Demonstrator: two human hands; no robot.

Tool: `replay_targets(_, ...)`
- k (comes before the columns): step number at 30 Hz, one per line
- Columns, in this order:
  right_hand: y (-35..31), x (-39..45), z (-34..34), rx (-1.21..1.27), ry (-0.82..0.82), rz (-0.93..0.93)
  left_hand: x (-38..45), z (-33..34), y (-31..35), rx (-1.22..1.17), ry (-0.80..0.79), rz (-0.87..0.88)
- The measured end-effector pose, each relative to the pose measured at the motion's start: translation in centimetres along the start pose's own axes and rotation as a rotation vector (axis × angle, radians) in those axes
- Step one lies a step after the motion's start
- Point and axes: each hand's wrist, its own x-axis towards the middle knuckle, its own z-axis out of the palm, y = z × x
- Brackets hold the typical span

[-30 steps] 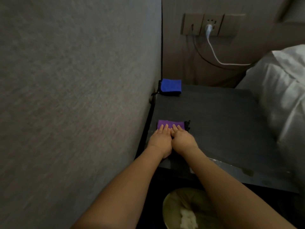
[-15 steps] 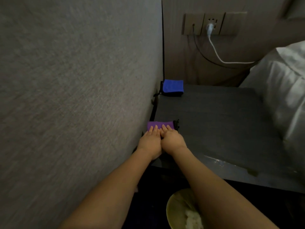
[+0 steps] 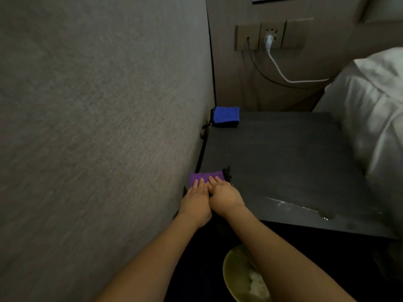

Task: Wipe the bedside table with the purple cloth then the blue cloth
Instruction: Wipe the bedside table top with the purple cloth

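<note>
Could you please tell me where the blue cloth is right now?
The blue cloth lies folded at the bedside table's far left corner against the wall, untouched, beyond the purple cloth.

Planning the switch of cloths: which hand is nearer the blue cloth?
Right, narrowly. The right hand and left hand press side by side on the purple cloth; the blue cloth lies at the table's far corner, slightly right of both.

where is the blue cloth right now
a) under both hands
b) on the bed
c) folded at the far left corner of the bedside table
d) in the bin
c: the blue cloth lies folded at the far left corner of the bedside table, apart from both hands, which press the purple cloth.
</note>
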Motion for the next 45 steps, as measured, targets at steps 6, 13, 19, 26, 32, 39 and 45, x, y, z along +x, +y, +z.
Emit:
replay_targets(6, 1.4, -3.1, 0.1, 0.008, 0.016, -0.023, -2.3, 0.2, 2.5, -0.075, 0.004, -0.005)
replay_targets(13, 5.0, -6.9, -1.0, 0.049, 0.041, 0.053, -2.8, 0.3, 7.3, -0.126, 0.018, 0.050)
replay_targets(19, 9.7, -10.3, -2.0, 0.065, 0.081, 0.161, -2.4, -0.3, 12.8, -0.095, 0.010, 0.149)
replay_targets(26, 14.2, -13.4, -3.1, 0.049, 0.118, 0.263, -1.7, -0.7, 18.1, -0.101, 0.009, 0.257)
replay_targets(32, 18.4, -15.2, -4.1, 0.031, 0.113, 0.325, -1.1, -1.7, 22.3, -0.088, 0.000, 0.318)
replay_targets(39, 22.0, -16.5, -5.9, -0.028, 0.066, 0.333, 0.0, -2.5, 26.2, -0.068, 0.002, 0.364)
replay_targets(45, 23.8, -17.3, -6.5, -0.071, 0.089, 0.361, 1.1, -2.6, 28.3, -0.067, 0.021, 0.397)
